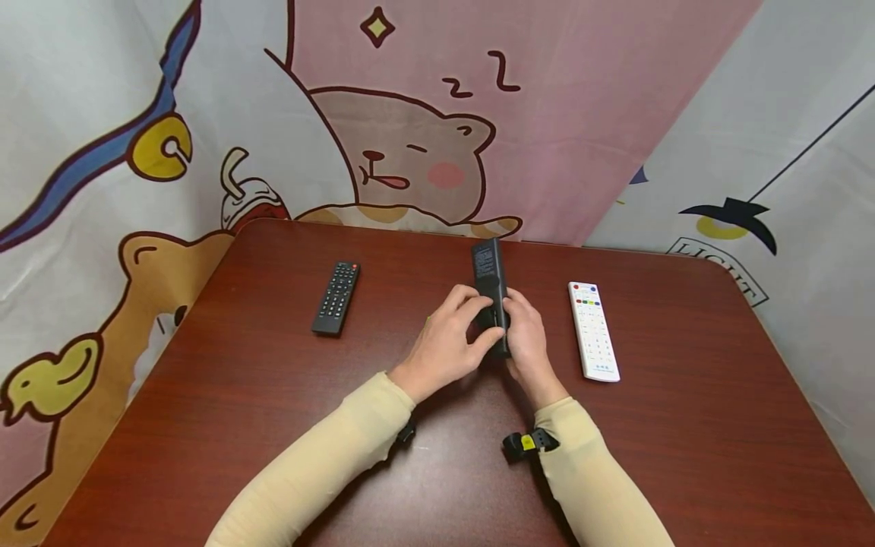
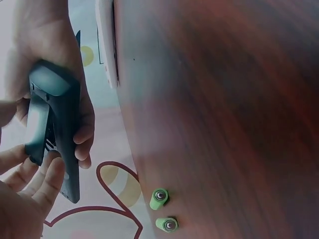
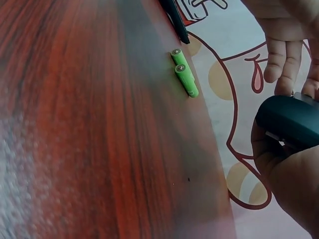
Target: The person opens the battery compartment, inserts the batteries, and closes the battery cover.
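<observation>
A black remote control is held above the table with its labelled back facing up. My right hand grips it along its right side. The battery cover stands tilted away from the remote's body in the left wrist view, and the fingers of my left hand pinch its free end. Part of the open compartment shows between cover and body; its inside is mostly hidden by fingers. Two green batteries are on the table in both wrist views; the hands hide them in the head view.
A smaller black remote lies at the left of the brown table. On the right lies a white remote with coloured buttons. A curtain with cartoon prints hangs behind the table's far edge.
</observation>
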`<state>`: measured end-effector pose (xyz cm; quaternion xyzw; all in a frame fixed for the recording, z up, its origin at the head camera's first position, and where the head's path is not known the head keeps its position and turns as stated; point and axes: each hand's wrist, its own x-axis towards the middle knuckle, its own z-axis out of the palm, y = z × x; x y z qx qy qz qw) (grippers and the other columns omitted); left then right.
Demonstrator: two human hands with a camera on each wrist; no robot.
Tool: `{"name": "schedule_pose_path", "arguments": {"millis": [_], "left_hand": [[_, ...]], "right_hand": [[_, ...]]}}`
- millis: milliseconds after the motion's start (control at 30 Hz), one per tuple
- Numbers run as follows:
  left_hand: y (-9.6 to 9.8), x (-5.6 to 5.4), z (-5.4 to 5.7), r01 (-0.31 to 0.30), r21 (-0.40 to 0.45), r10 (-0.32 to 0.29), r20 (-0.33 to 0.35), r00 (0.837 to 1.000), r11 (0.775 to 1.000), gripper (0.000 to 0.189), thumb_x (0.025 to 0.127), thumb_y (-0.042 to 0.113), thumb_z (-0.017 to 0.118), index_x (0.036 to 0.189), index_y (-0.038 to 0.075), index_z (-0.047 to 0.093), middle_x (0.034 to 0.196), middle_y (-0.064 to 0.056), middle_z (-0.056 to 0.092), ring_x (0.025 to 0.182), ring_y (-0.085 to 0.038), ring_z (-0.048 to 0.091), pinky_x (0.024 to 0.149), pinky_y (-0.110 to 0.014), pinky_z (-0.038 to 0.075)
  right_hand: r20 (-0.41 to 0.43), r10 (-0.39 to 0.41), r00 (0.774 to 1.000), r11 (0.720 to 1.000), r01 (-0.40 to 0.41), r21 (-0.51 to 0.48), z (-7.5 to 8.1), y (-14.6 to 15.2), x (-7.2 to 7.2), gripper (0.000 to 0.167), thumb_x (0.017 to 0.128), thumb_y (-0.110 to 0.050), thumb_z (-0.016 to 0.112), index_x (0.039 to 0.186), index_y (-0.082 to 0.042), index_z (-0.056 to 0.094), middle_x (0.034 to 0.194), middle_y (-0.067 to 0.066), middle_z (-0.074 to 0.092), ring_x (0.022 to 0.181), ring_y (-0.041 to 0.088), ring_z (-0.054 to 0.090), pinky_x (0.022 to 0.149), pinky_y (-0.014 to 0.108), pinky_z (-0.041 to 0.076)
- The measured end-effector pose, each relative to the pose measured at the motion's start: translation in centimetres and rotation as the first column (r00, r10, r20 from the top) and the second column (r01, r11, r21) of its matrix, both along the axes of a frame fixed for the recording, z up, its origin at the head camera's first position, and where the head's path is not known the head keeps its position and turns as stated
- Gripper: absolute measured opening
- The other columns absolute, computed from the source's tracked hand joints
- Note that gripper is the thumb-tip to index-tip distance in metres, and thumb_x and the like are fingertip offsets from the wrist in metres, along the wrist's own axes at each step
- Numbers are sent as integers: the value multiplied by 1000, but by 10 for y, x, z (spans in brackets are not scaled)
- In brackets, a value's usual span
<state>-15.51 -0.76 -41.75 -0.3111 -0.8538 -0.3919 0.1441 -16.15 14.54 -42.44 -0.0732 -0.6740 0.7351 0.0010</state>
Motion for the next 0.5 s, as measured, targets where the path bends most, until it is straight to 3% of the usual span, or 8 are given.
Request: {"name": "schedule_pose_path", "arguments": {"millis": [300,500], "left_hand": [[1,2,1,-82,96,83,-6,997,992,22,98,16,72,115,2,71,109,-9,55,80,-15,62,71,-20,53],[2,3,1,-95,148,94,17,995,984,18,95,10,73,110,0,71,106,-11,55,76,-15,63,70,-20,55]], "right_hand": [[10,7,1000,999,-8,49,-1,0,2,44,110,-20,34,145,-5,55,121,18,60,85,8,64,73,23,55],[11,6,1000,998,-7,69,-1,-2,3,44,109,-21,34,145,-6,56,125,20,60,88,7,63,75,22,53]]}}
